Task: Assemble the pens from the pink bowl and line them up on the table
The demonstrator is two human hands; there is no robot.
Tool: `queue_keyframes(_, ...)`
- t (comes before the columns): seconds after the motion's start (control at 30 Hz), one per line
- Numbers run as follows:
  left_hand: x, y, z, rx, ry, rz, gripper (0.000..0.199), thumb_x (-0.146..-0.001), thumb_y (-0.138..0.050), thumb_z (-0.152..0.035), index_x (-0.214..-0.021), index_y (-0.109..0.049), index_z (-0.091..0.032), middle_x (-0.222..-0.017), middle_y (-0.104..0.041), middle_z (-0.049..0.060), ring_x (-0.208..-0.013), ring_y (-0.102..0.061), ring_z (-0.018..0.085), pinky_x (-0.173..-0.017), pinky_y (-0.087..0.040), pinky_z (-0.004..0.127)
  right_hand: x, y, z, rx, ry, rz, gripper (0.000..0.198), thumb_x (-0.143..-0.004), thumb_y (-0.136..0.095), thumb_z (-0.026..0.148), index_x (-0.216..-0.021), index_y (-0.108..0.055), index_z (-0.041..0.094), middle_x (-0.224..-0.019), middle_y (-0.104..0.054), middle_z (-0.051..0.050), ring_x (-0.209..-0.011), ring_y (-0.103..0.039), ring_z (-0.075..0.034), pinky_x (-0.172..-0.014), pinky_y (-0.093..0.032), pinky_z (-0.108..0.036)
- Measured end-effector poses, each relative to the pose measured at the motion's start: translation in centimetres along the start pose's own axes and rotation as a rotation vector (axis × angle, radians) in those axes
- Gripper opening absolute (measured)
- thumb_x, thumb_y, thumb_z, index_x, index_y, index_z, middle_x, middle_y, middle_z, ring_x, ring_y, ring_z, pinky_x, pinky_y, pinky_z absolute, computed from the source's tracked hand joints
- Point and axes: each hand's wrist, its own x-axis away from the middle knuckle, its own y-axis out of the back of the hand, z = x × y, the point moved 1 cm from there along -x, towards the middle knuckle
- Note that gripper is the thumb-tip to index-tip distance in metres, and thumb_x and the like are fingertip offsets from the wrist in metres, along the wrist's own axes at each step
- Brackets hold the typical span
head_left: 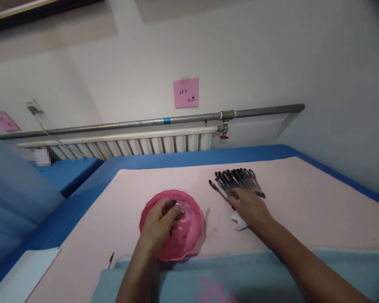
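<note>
My left hand (161, 221) is over a pink scalloped-edge dish (194, 231), its dark-stained fingers pinched together. Something small and shiny shows beside its fingertips, too small to name. Dark smudges mark the inside of the dish. My right hand (248, 206) reaches to a row of black capped pens (236, 179) lying side by side. Its curled fingers are at the lower part of the leftmost pen (219, 191), which lies slightly apart from the others; the fingertips are partly hidden. Beneath that hand lies a crumpled white tissue (240, 222).
A pale pink sheet (129, 189) covers the blue table (177, 160). Along the near edge lies a light blue cloth (183, 277). A thin dark-tipped piece (111, 259) and white paper (25, 273) are at left. Behind stand a radiator (145, 143) and a pipe (196, 118).
</note>
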Motion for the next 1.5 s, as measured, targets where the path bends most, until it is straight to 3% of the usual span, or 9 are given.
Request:
queue_keyframes(0.13, -0.2, 1.1, -0.1, -0.099, -0.002, -0.095, 0.029, -0.074, -0.057, -0.034, -0.096, -0.06, -0.015, -0.086, -0.066, 0.006, -0.072, -0.06, 0.015, -0.06, -0.047, 0.024, 0.4, 0.3, 0.4, 0.038, 0.051, -0.036, 0.014, -0.08, -0.047, 0.022, -0.079, -0.061, 0.018, -0.09, -0.066, -0.013, -0.086, -0.06, -0.026, -0.064, -0.04, -0.03)
queue_keyframes(0.27, -0.5, 2.8, 0.1, -0.361, -0.007, -0.206, 0.019, -0.077, -0.051, -0.032, -0.085, -0.06, -0.017, -0.077, -0.064, 0.003, -0.066, -0.059, 0.014, -0.058, -0.046, 0.024, 2.6, 0.6, 2.1, -0.005, 0.131, -0.05, 0.018, -0.083, -0.044, 0.025, -0.089, -0.06, 0.021, -0.092, -0.066, -0.009, -0.086, -0.061, -0.023, -0.066, -0.043, -0.029)
queue_keyframes(0.43, -0.9, 3.3, 0.4, -0.734, -0.018, -0.229, 0.013, -0.076, -0.047, -0.02, -0.075, -0.06, -0.019, -0.069, -0.064, 0.002, -0.063, -0.058, 0.013, -0.058, -0.04, 0.023, 6.1, -0.7, 4.9, -0.116, 0.36, 0.218, 0.018, -0.082, -0.042, 0.021, -0.081, -0.059, 0.021, -0.078, -0.067, -0.004, -0.071, -0.062, -0.019, -0.06, -0.043, -0.027)
queue_keyframes(0.63, -0.9, 1.3, 0.7, -0.917, -0.035, -0.163, 0.013, -0.07, -0.053, -0.016, -0.075, -0.065, -0.018, -0.078, -0.068, 0.007, -0.074, -0.06, 0.019, -0.064, -0.039, 0.027, 6.6, -1.3, 5.6, -0.089, 0.354, 0.293, 0.02, -0.082, -0.039, 0.017, -0.076, -0.058, 0.019, -0.076, -0.066, -0.005, -0.069, -0.061, -0.019, -0.058, -0.04, -0.027)
queue_keyframes(0.83, -1.0, 0.2, 1.2, -0.805, 0.017, -0.261, 0.011, -0.06, -0.058, -0.01, -0.054, -0.06, -0.019, -0.062, -0.064, 0.009, -0.073, -0.062, 0.027, -0.069, -0.04, 0.034, 6.5, -1.4, 5.6, -0.153, 0.374, 0.296, 0.021, -0.082, -0.04, 0.017, -0.076, -0.06, 0.021, -0.076, -0.067, -0.004, -0.07, -0.061, -0.019, -0.061, -0.041, -0.028)
queue_keyframes(1.1, -1.4, 1.0, 1.1, -0.749, -0.003, -0.261, 0.015, -0.06, -0.057, -0.016, -0.047, -0.052, -0.02, -0.049, -0.055, 0.002, -0.06, -0.055, 0.019, -0.059, -0.036, 0.028, 6.4, -1.1, 5.6, -0.197, 0.34, 0.265, 0.02, -0.081, -0.041, 0.02, -0.074, -0.059, 0.021, -0.072, -0.065, -0.004, -0.067, -0.059, -0.019, -0.059, -0.04, -0.028)
queue_keyframes(1.23, -0.9, 0.1, 0.3, -0.458, -0.083, -0.112, 0.014, -0.07, -0.052, -0.026, -0.057, -0.053, -0.019, -0.052, -0.05, -0.003, -0.051, -0.047, 0.012, -0.05, -0.032, 0.023, 6.8, -0.1, 6.5, -0.494, 0.225, 0.243, 0.017, -0.079, -0.046, 0.027, -0.07, -0.059, 0.022, -0.065, -0.06, 0.001, -0.062, -0.055, -0.016, -0.058, -0.04, -0.026)
queue_keyframes(1.37, 0.1, -2.8, 0.2, -0.191, -0.095, 0.13, 0.017, -0.072, -0.052, -0.031, -0.06, -0.051, -0.019, -0.049, -0.046, -0.005, -0.045, -0.041, 0.009, -0.045, -0.031, 0.022, 7.5, -0.1, 7.4, -0.877, 0.078, 0.386, 0.017, -0.076, -0.053, 0.035, -0.079, -0.061, 0.021, -0.054, -0.051, 0.005, -0.052, -0.047, -0.013, -0.05, -0.036, -0.023)
queue_keyframes(1.5, 0.8, -4.6, 0.6, -0.124, -0.041, 0.182, 0.014, -0.071, -0.054, -0.03, -0.063, -0.05, -0.018, -0.047, -0.047, -0.006, -0.041, -0.04, 0.007, -0.041, -0.028, 0.02, 7.8, -0.7, 7.5, -1.013, -0.021, 0.456, 0.015, -0.07, -0.058, 0.033, -0.075, -0.059, 0.02, -0.056, -0.051, 0.006, -0.05, -0.043, -0.01, -0.047, -0.033, -0.022)
